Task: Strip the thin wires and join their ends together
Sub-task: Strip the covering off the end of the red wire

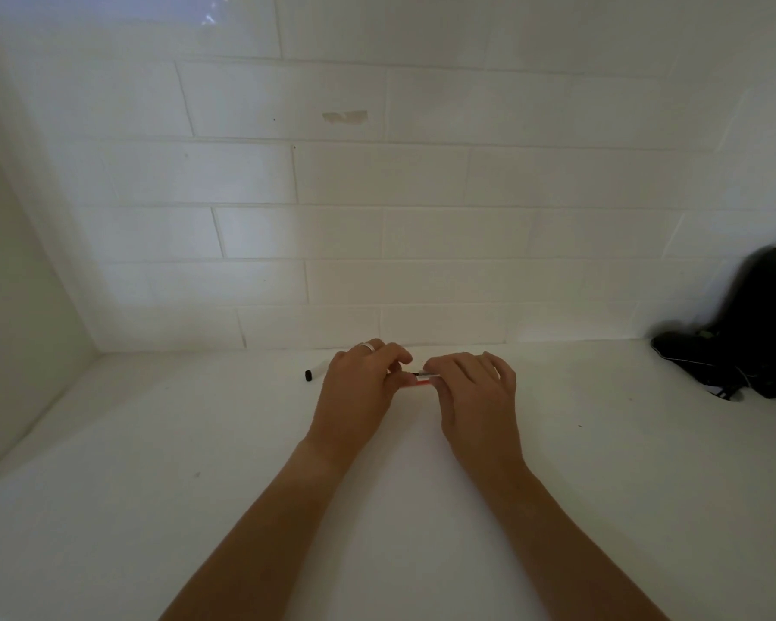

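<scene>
White painted block wall (377,181) forms the backdrop, with a side wall closing in at far left and a small torn patch (345,117) of tape or chipped paint on one block near centre. Below it runs a plain white table (153,463), dimly lit.

Left of centre, close to the back wall, a white marker (317,370) with a black end lies flat on the table, just beside the left hand.

Left hand (359,392): forearm bare, a ring (367,346) on one finger. Fingers are curled inward, with thumb and forefinger closed together at the tips in a pinch on one end of the wires.

Wires (423,379): a short run is visible in the narrow gap between the two hands, just above the table near the back edge. A dark strand lies uppermost and a red or orange strand below it. Whether the ends are bared or already joined cannot be determined at this size.

Right hand (476,387): forearm bare, fingers bent down and drawn together, fingertips closed on the other end of the wires. Exact finger contact is hidden by the back of the hand.

Far right, against the wall corner, a black bag (762,333) or similar dark object sits on the table with thin light cords (691,361) trailing from it, well apart from the hands.
</scene>
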Demonstrator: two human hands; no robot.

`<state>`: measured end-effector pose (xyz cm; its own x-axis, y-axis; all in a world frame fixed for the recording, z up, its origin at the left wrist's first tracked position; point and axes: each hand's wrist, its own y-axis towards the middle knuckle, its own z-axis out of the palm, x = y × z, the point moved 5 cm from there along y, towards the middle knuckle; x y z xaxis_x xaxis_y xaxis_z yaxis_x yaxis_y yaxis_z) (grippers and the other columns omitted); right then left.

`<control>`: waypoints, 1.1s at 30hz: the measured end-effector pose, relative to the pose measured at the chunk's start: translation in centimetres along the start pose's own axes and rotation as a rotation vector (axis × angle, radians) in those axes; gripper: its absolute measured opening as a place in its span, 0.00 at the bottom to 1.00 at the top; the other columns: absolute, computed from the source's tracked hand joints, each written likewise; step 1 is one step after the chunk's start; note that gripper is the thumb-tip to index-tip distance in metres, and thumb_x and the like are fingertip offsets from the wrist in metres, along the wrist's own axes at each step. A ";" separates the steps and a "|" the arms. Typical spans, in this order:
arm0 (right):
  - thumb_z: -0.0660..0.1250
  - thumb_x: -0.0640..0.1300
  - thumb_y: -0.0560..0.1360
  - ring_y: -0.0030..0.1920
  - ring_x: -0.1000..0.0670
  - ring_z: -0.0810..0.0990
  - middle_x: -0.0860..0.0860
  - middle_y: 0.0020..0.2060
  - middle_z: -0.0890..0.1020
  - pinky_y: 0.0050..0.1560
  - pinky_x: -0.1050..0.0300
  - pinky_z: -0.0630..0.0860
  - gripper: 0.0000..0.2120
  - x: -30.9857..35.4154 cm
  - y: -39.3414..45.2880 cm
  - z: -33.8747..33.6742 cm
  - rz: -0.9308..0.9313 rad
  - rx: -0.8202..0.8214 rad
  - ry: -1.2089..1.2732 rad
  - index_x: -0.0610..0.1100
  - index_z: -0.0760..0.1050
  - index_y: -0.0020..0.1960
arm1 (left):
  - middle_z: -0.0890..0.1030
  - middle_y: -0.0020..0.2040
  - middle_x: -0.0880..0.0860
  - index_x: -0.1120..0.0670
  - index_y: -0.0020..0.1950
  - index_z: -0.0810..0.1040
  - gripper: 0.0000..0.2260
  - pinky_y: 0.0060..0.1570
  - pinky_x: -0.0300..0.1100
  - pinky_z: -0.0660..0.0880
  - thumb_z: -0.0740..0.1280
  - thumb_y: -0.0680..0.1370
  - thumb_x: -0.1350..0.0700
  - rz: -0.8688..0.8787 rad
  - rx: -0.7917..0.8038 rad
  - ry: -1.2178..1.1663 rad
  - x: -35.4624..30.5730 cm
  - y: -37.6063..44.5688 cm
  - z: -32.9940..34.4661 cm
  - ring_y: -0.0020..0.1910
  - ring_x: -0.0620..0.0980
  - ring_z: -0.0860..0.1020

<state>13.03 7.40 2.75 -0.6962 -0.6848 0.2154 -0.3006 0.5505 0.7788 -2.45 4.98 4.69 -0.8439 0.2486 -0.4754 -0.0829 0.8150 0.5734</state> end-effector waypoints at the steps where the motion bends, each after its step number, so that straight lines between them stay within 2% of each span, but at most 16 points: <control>1: 0.65 0.41 0.79 0.49 0.50 0.81 0.55 0.46 0.83 0.66 0.43 0.68 0.06 0.0 0.0 0.0 -0.001 -0.001 0.000 0.49 0.80 0.52 | 0.83 0.42 0.47 0.51 0.50 0.84 0.04 0.49 0.48 0.77 0.71 0.77 0.53 -0.015 -0.005 0.002 0.2 0.0 -0.1 0.42 0.46 0.79; 4: 0.66 0.41 0.79 0.49 0.50 0.81 0.55 0.46 0.83 0.66 0.42 0.69 0.06 0.1 0.0 0.0 -0.008 0.009 0.007 0.49 0.80 0.51 | 0.82 0.41 0.48 0.52 0.47 0.84 0.02 0.46 0.45 0.77 0.71 0.76 0.55 -0.023 0.044 -0.110 0.1 0.0 0.2 0.40 0.46 0.77; 7: 0.66 0.39 0.78 0.49 0.49 0.81 0.54 0.46 0.83 0.65 0.43 0.69 0.08 0.0 0.0 0.1 0.005 0.016 -0.003 0.49 0.80 0.53 | 0.81 0.46 0.49 0.53 0.53 0.82 0.07 0.49 0.36 0.76 0.73 0.76 0.55 0.025 0.120 -0.158 -0.5 -0.3 1.0 0.46 0.44 0.79; 9: 0.66 0.40 0.78 0.49 0.48 0.82 0.54 0.46 0.83 0.64 0.43 0.70 0.07 -0.2 0.0 0.1 0.020 0.014 0.000 0.48 0.80 0.53 | 0.78 0.51 0.48 0.53 0.59 0.79 0.12 0.50 0.29 0.73 0.69 0.76 0.62 0.067 0.120 -0.137 -0.9 -0.5 1.0 0.48 0.41 0.76; 10: 0.66 0.41 0.79 0.48 0.48 0.81 0.54 0.46 0.83 0.64 0.44 0.70 0.06 -0.2 0.0 0.1 0.022 0.015 0.004 0.48 0.80 0.52 | 0.76 0.52 0.48 0.53 0.60 0.77 0.16 0.51 0.28 0.73 0.66 0.75 0.66 0.074 0.115 -0.138 -0.9 -0.5 0.9 0.50 0.40 0.75; 12: 0.66 0.41 0.79 0.48 0.48 0.81 0.54 0.46 0.83 0.63 0.44 0.70 0.06 -0.1 0.0 0.1 0.015 0.019 0.010 0.48 0.80 0.52 | 0.75 0.54 0.48 0.54 0.59 0.77 0.16 0.53 0.33 0.75 0.63 0.76 0.69 0.079 0.087 -0.119 -0.7 -0.4 0.7 0.50 0.40 0.75; 15: 0.65 0.43 0.80 0.48 0.48 0.81 0.54 0.46 0.83 0.63 0.42 0.71 0.06 -0.1 0.0 0.2 0.016 0.027 0.017 0.48 0.80 0.53 | 0.76 0.53 0.48 0.52 0.56 0.78 0.07 0.51 0.40 0.77 0.68 0.79 0.58 0.019 0.030 -0.027 -0.2 -0.3 0.4 0.49 0.43 0.77; 17: 0.63 0.44 0.80 0.47 0.48 0.81 0.54 0.46 0.83 0.63 0.42 0.71 0.07 -0.1 0.0 0.2 0.024 0.026 0.015 0.48 0.80 0.52 | 0.75 0.48 0.46 0.51 0.53 0.78 0.07 0.45 0.32 0.73 0.71 0.78 0.51 -0.100 0.006 -0.025 0.7 -0.3 0.1 0.44 0.39 0.75; 19: 0.62 0.45 0.81 0.47 0.48 0.81 0.54 0.46 0.83 0.63 0.43 0.70 0.08 -0.1 0.0 0.2 0.029 0.031 0.004 0.49 0.80 0.52 | 0.75 0.41 0.45 0.52 0.49 0.78 0.06 0.40 0.28 0.68 0.72 0.76 0.53 -0.173 0.003 -0.123 1.1 -0.3 0.0 0.39 0.38 0.74; 21: 0.62 0.45 0.81 0.47 0.48 0.80 0.54 0.46 0.82 0.62 0.45 0.70 0.07 -0.2 -0.1 0.3 0.039 0.031 -0.005 0.49 0.80 0.52 | 0.78 0.39 0.48 0.53 0.48 0.79 0.03 0.42 0.32 0.71 0.72 0.76 0.57 -0.162 0.029 -0.228 0.8 -0.2 0.2 0.40 0.41 0.77; 24: 0.66 0.43 0.79 0.48 0.48 0.80 0.54 0.45 0.82 0.59 0.47 0.70 0.05 -0.6 -0.2 0.4 0.064 0.027 -0.021 0.49 0.79 0.53 | 0.83 0.45 0.50 0.53 0.55 0.81 0.08 0.48 0.38 0.77 0.66 0.79 0.63 -0.078 0.113 -0.245 -0.2 -0.5 1.2 0.44 0.44 0.81; 27: 0.70 0.39 0.77 0.48 0.48 0.80 0.54 0.45 0.82 0.59 0.49 0.69 0.07 -0.8 -0.3 0.5 0.079 0.033 -0.033 0.49 0.79 0.53 | 0.85 0.47 0.52 0.57 0.61 0.78 0.15 0.54 0.42 0.81 0.59 0.81 0.69 -0.061 0.140 -0.291 -0.5 -0.8 1.6 0.47 0.45 0.84; 30: 0.68 0.40 0.79 0.47 0.48 0.80 0.54 0.45 0.82 0.59 0.48 0.69 0.06 -0.5 -0.2 0.6 0.054 0.058 -0.026 0.49 0.79 0.53 | 0.86 0.47 0.52 0.57 0.61 0.77 0.10 0.54 0.44 0.81 0.61 0.82 0.65 -0.106 0.107 -0.334 -0.1 -0.7 1.2 0.47 0.47 0.84; 33: 0.66 0.43 0.79 0.47 0.47 0.80 0.53 0.44 0.82 0.58 0.48 0.69 0.05 -0.3 -0.1 0.4 0.036 0.037 -0.004 0.48 0.80 0.52 | 0.85 0.43 0.50 0.55 0.53 0.79 0.04 0.50 0.44 0.80 0.66 0.81 0.62 -0.148 0.075 -0.324 0.0 -0.6 0.8 0.44 0.46 0.83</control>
<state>12.98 7.76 2.36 -0.7092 -0.6628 0.2404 -0.2995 0.5920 0.7482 -2.00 4.90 3.79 -0.6125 0.2681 -0.7436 -0.1424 0.8879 0.4374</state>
